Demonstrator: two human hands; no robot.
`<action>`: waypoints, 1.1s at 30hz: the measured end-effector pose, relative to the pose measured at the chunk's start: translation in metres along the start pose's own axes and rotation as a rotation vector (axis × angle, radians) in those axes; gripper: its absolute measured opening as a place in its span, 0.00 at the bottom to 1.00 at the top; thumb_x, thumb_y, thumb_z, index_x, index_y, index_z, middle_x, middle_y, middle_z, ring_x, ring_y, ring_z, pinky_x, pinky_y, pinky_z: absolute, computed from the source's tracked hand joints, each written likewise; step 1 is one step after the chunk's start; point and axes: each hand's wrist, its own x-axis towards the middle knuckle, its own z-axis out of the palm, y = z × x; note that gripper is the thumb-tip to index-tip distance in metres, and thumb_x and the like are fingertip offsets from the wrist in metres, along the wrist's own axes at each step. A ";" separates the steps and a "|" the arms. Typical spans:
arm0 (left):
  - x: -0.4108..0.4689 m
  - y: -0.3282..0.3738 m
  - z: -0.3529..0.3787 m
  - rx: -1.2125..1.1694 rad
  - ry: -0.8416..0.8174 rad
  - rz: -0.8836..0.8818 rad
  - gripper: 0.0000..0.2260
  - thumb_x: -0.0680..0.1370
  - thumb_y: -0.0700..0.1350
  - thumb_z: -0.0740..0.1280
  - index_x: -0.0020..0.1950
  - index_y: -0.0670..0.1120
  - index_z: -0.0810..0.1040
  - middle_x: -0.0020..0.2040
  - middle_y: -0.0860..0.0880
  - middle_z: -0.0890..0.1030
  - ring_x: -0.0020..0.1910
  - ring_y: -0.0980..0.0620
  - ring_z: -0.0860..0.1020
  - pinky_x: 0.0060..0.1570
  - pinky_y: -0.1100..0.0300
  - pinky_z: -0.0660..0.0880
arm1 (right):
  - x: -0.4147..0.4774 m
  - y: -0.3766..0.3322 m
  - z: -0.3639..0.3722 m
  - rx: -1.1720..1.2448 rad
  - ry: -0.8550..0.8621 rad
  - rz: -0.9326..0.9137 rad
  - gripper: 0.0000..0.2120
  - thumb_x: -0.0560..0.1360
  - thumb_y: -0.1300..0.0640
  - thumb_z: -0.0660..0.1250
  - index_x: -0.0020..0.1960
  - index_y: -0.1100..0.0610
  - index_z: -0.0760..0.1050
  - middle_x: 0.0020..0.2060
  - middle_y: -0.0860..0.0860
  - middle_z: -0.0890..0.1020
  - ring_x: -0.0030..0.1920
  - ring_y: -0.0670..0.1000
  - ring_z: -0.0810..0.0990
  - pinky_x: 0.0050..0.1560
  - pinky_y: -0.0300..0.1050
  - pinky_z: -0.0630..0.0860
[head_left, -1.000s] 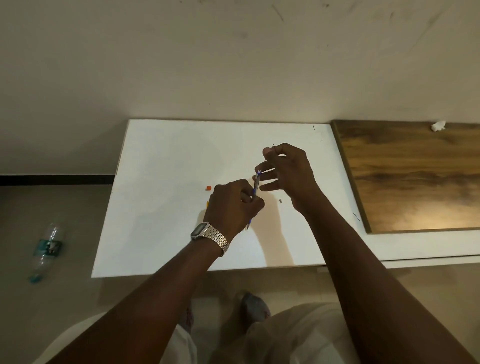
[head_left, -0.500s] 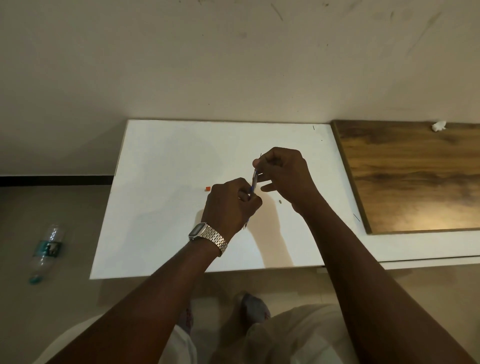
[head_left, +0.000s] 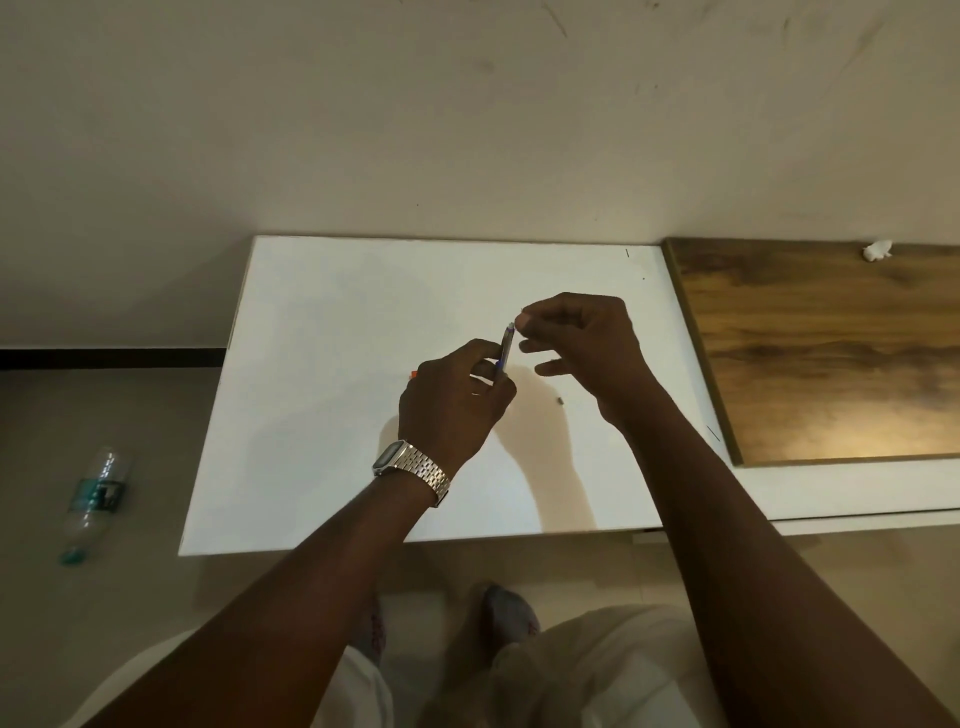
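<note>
Over the white table (head_left: 332, 415), my left hand (head_left: 452, 400), with a metal watch on its wrist, grips a slim blue pen (head_left: 506, 348) that points up and away. My right hand (head_left: 582, 348) is at the pen's top end, with thumb and forefinger pinched together right at the tip; whether they hold a small part is too small to tell. The other right fingers are loosely spread. A tiny orange piece (head_left: 413, 373) peeks out beside my left hand. A small dark bit (head_left: 560, 400) lies on the table under my right wrist.
A wooden board (head_left: 831, 353) lies on the table to the right, with a white crumpled scrap (head_left: 878, 250) at its far edge. A plastic bottle (head_left: 91, 499) lies on the floor at the left. The wall stands right behind the table. My knees and feet are below.
The thin refill that stuck out above the pen has gone down into the barrel. My right hand's fingertips have come to the pen's top end. Both hands stayed over the same spot.
</note>
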 end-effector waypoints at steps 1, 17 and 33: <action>0.000 0.000 0.000 -0.010 0.004 -0.013 0.09 0.74 0.49 0.72 0.53 0.55 0.83 0.45 0.57 0.88 0.43 0.55 0.86 0.47 0.53 0.82 | 0.001 0.003 -0.006 -0.015 0.052 0.006 0.04 0.73 0.58 0.76 0.46 0.57 0.86 0.41 0.55 0.89 0.41 0.54 0.90 0.38 0.50 0.85; 0.004 -0.003 0.000 -0.085 -0.033 -0.063 0.06 0.74 0.48 0.72 0.50 0.53 0.82 0.42 0.56 0.87 0.39 0.57 0.86 0.47 0.54 0.81 | 0.019 0.044 -0.010 -0.886 -0.017 0.287 0.08 0.66 0.64 0.69 0.44 0.63 0.79 0.39 0.59 0.84 0.41 0.62 0.86 0.46 0.52 0.87; 0.004 -0.007 0.003 -0.021 -0.015 0.005 0.06 0.73 0.50 0.72 0.50 0.56 0.82 0.37 0.59 0.85 0.32 0.63 0.79 0.39 0.62 0.76 | -0.002 -0.006 0.005 -0.063 -0.052 -0.033 0.04 0.78 0.64 0.69 0.49 0.62 0.83 0.39 0.53 0.86 0.42 0.50 0.86 0.40 0.48 0.84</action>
